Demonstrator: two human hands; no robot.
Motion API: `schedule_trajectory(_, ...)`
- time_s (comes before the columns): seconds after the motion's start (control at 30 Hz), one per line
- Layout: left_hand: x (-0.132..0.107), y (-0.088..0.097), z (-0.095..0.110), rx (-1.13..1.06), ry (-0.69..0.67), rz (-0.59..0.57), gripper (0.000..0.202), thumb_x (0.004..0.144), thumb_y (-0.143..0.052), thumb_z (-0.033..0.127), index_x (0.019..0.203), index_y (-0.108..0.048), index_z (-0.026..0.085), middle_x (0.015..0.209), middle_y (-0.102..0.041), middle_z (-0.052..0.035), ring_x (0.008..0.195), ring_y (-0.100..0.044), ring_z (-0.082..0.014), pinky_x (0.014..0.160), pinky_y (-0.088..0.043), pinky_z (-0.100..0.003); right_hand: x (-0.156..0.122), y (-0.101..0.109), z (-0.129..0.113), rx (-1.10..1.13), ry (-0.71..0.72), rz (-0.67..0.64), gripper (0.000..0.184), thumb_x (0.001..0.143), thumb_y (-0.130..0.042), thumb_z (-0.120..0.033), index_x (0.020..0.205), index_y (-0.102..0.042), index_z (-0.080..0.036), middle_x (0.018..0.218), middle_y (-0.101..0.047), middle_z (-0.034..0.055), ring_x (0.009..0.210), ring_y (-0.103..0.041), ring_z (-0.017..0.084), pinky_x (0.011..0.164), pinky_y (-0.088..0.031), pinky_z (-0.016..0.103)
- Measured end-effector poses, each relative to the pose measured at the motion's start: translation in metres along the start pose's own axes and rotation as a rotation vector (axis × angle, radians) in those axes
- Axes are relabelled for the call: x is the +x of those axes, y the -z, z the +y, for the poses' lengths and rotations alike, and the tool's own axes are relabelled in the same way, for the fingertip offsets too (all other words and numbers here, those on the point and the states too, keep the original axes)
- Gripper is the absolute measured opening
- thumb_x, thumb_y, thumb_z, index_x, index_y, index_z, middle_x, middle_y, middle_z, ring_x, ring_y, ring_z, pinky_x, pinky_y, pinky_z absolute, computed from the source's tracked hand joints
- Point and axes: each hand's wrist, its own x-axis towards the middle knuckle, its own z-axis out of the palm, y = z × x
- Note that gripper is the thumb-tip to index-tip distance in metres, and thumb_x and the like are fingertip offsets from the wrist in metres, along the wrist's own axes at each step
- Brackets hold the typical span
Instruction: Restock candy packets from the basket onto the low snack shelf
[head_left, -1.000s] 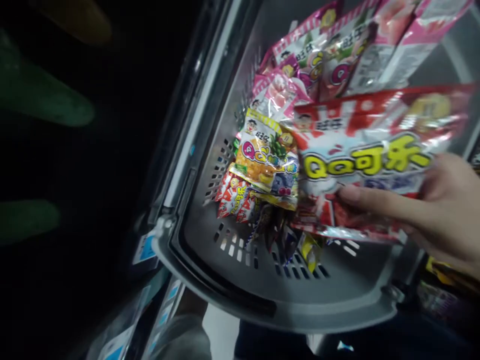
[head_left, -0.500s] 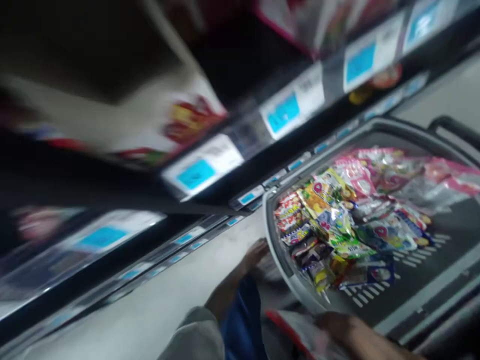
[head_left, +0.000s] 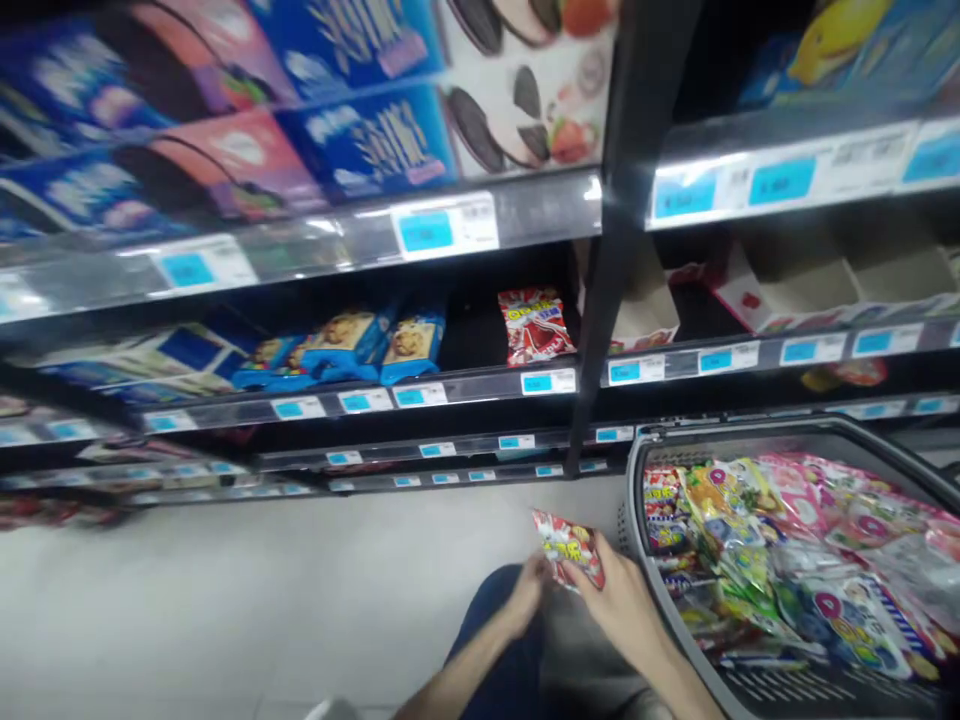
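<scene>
My right hand (head_left: 616, 598) grips a small red candy packet (head_left: 570, 550) with yellow lettering, its thumb across the front. On the packet's lower left edge, my left hand (head_left: 525, 598) is closed, its fingertips partly hidden behind the wrapper. Both hands are low over my knee, just left of a grey shopping basket (head_left: 639, 520). Inside the basket lie many colourful candy bags (head_left: 851, 620), pink, green, yellow and blue. A similar red packet (head_left: 535, 326) stands on the shelf ahead.
Shelves with price tags (head_left: 424, 230) run across the front. Blue cookie boxes (head_left: 367, 140) fill the upper shelf; blue snack bags (head_left: 412, 345) lie below. Open cartons (head_left: 795, 280) stand at right beyond a dark upright post (head_left: 611, 260). Pale floor (head_left: 300, 590) spreads at lower left.
My view has turned and levelled toward the shelves. My left hand, earlier stretched out apart from the right, has come to the packet. The right hand has lifted it beside the basket.
</scene>
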Motion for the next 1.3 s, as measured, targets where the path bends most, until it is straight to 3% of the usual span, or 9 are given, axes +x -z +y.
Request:
schedule_trajectory(0.1,-0.015,0.016,0.055,-0.151,-0.091,-0.089,0.049,0.064,-0.073,0.025,0.113,-0.068,0.020,0.108,-0.070,-0.0098,0.101,-0.064,-0.0253,0.091,-0.050,-0.040,0.011,-0.007,-0.008,0.054,0.038,0.015,0.032,0.091,-0.056,-0.048,0.106,-0.062,-0.021,0.097,-0.075,0.0087,0.091,-0.071,0.028,0.076,-0.051,0.033)
schedule_trajectory(0.2,-0.044,0.016,0.099,-0.004,-0.137,-0.187,0.056,0.077,-0.077,0.031,0.128,-0.058,0.022,0.129,-0.063,-0.0136,0.111,-0.063,-0.0274,0.093,-0.051,-0.043,0.014,-0.012,-0.025,0.174,0.072,0.004,0.031,0.088,-0.061,-0.049,0.097,-0.066,-0.020,0.094,-0.075,0.0068,0.087,-0.071,0.026,0.076,-0.051,0.031)
schedule_trajectory(0.4,-0.080,-0.008,0.141,0.366,-0.351,-0.183,0.062,0.080,-0.080,0.040,0.131,-0.050,0.022,0.137,-0.057,-0.0174,0.120,-0.062,-0.0298,0.096,-0.052,-0.041,0.007,-0.021,-0.055,0.418,0.118,0.026,0.042,0.085,-0.067,-0.053,0.106,-0.068,-0.017,0.100,-0.076,0.0098,0.091,-0.072,0.027,0.079,-0.055,0.034)
schedule_trajectory(0.5,-0.085,-0.021,0.187,0.463,-0.432,-0.190,0.060,0.078,-0.081,0.040,0.125,-0.049,0.021,0.132,-0.061,-0.0176,0.112,-0.066,-0.0289,0.095,-0.055,-0.041,0.003,-0.023,-0.058,0.607,0.129,-0.053,0.059,0.088,-0.062,-0.062,0.128,-0.058,-0.018,0.116,-0.072,0.0129,0.093,-0.072,0.027,0.068,-0.057,0.032)
schedule_trajectory(0.7,-0.056,-0.074,0.322,0.568,-0.748,-0.127,0.099,0.073,-0.084,0.038,0.149,-0.023,0.027,0.122,-0.066,-0.0137,0.103,-0.070,-0.0259,0.092,-0.058,-0.041,-0.011,-0.025,-0.042,0.556,0.054,-0.060,0.074,0.089,-0.045,-0.073,0.135,-0.051,-0.016,0.114,-0.070,0.0150,0.078,-0.071,0.021,0.060,-0.055,0.031)
schedule_trajectory(0.83,-0.004,-0.114,0.381,0.799,-0.892,0.013,0.091,0.084,-0.070,0.030,0.157,-0.016,0.026,0.126,-0.062,-0.0117,0.097,-0.069,-0.0201,0.090,-0.057,-0.036,-0.023,-0.027,-0.028,0.365,0.047,-0.105,0.067,0.089,-0.041,-0.073,0.120,-0.059,-0.017,0.104,-0.072,0.0116,0.073,-0.070,0.020,0.059,-0.052,0.030)
schedule_trajectory(1.0,0.041,-0.144,0.406,1.454,-0.857,0.273,0.052,0.091,-0.057,0.027,0.142,-0.053,0.019,0.126,-0.060,-0.0128,0.116,-0.059,-0.0235,0.104,-0.047,-0.034,-0.034,-0.025,-0.023,0.154,0.062,-0.107,0.056,0.095,-0.037,-0.065,0.107,-0.065,-0.017,0.098,-0.073,0.0088,0.074,-0.069,0.020,0.068,-0.052,0.031)
schedule_trajectory(1.17,0.045,-0.148,0.412,1.661,-0.762,0.261,0.054,0.080,-0.071,0.043,0.130,-0.065,0.023,0.124,-0.057,-0.0148,0.128,-0.047,-0.0366,0.112,-0.037,-0.049,-0.042,-0.021,-0.027,-0.011,0.097,-0.086,0.044,0.098,-0.044,-0.051,0.114,-0.069,-0.018,0.110,-0.073,0.0093,0.104,-0.067,0.025,0.090,-0.050,0.034)
schedule_trajectory(1.3,0.045,-0.148,0.412,1.774,-0.737,0.238,0.066,0.073,-0.075,0.055,0.128,-0.063,0.020,0.138,-0.047,-0.0177,0.130,-0.043,-0.0415,0.110,-0.037,-0.051,-0.041,-0.022,-0.029,-0.143,0.084,-0.105,0.037,0.098,-0.048,-0.041,0.117,-0.069,-0.018,0.112,-0.074,0.0088,0.106,-0.066,0.026,0.093,-0.047,0.035)
